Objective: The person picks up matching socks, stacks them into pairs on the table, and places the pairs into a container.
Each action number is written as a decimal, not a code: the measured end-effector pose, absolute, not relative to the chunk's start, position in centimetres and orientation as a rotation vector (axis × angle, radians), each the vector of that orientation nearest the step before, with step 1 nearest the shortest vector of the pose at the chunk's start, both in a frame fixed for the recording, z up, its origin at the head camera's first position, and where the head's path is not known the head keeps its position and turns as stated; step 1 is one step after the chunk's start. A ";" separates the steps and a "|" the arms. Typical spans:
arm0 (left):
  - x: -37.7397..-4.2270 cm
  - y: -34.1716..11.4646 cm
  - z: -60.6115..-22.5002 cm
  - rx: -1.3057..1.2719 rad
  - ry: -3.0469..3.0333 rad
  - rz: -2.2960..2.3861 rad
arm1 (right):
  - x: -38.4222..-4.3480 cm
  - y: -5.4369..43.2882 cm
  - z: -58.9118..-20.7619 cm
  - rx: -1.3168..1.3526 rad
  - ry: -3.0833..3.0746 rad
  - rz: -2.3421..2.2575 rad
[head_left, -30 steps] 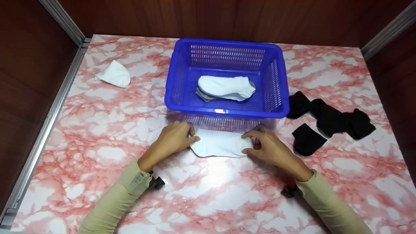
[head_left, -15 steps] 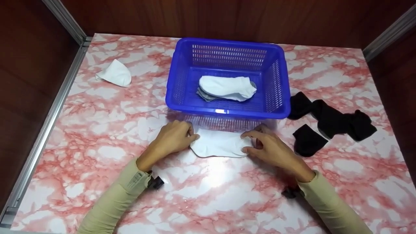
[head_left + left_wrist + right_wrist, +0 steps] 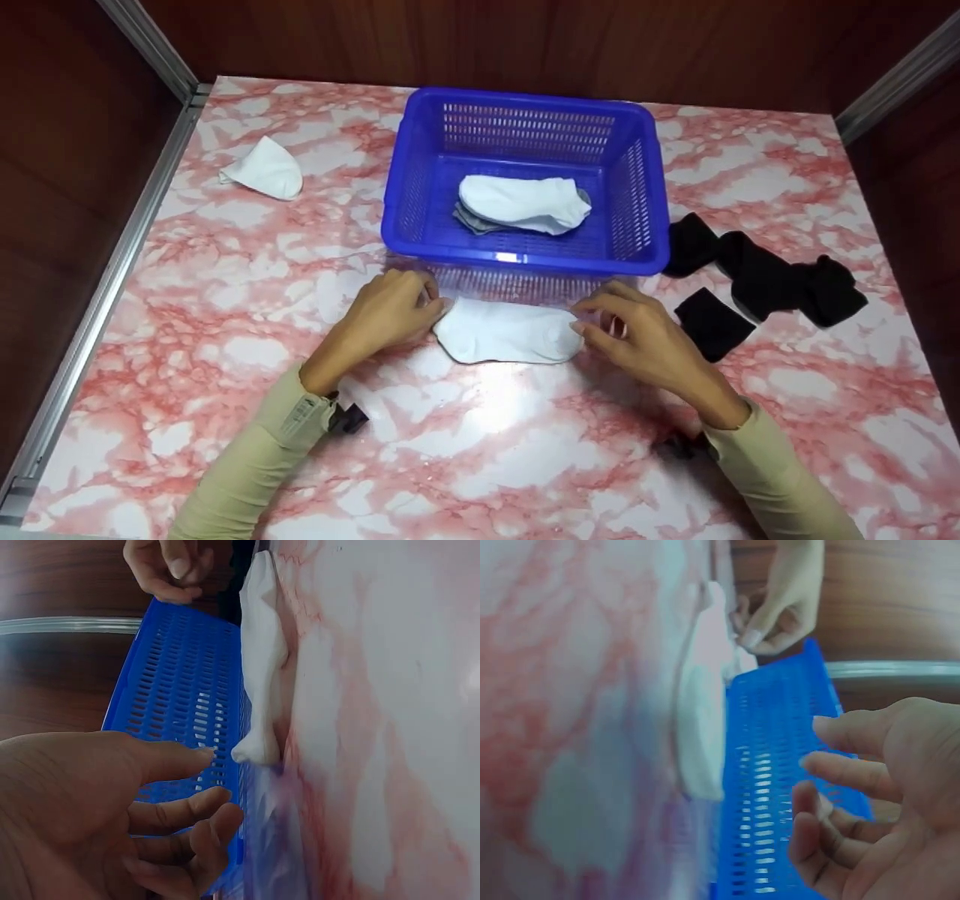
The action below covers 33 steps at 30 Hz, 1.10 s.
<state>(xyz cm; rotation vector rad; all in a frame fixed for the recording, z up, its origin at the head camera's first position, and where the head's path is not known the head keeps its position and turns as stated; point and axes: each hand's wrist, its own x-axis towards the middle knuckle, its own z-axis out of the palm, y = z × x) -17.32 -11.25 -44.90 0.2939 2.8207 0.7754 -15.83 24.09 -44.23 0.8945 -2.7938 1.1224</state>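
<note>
Here, a sock [image 3: 510,331] lies on marbled tabletop [image 3: 450,472], dark panels [image 3: 480,45] around.

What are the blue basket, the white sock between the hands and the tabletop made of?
Blue basket: probably molded plastic, smooth and glossy, with a bright highlight and evenly slotted walls.
White sock: soft, matte fabric, likely knit, judging by its creases.
Tabletop: glossy, marble-patterned; it reflects light, but whether stone or printed sheet stays open.
</note>
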 end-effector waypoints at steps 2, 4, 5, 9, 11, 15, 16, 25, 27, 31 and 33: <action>-17.4 -11.6 -44.8 0.284 2.836 0.771 | -15.9 24.3 -43.7 0.921 -2.722 1.127; -17.4 -12.0 -44.6 0.276 2.848 0.764 | -16.0 24.5 -43.1 0.935 -2.648 1.136; -17.4 -12.2 -44.6 0.273 2.855 0.762 | -16.2 24.6 -42.9 0.937 -2.613 1.141; -17.6 -13.0 -44.4 0.245 2.861 0.787 | -16.8 25.1 -42.0 0.892 -2.490 1.155; -17.7 -13.5 -44.4 0.231 2.866 0.805 | -17.3 25.3 -41.6 0.846 -2.449 1.128; -18.1 -14.7 -44.4 0.204 2.885 0.817 | -18.6 25.8 -41.4 0.749 -2.407 1.033; -18.3 -15.0 -44.5 0.201 2.892 0.818 | -19.0 26.0 -41.4 0.724 -2.414 1.001; -20.7 -18.5 -45.2 0.219 2.897 0.999 | -22.2 27.1 -41.1 0.553 -2.532 0.963; -21.4 -19.5 -45.4 0.218 2.914 1.037 | -22.7 27.1 -40.9 0.522 -2.565 0.976; -22.9 -21.5 -45.3 0.123 2.958 1.070 | -23.9 27.1 -40.6 0.457 -2.637 1.017; -23.6 -22.5 -45.4 0.082 3.002 1.083 | -24.5 27.2 -40.6 0.438 -2.662 1.035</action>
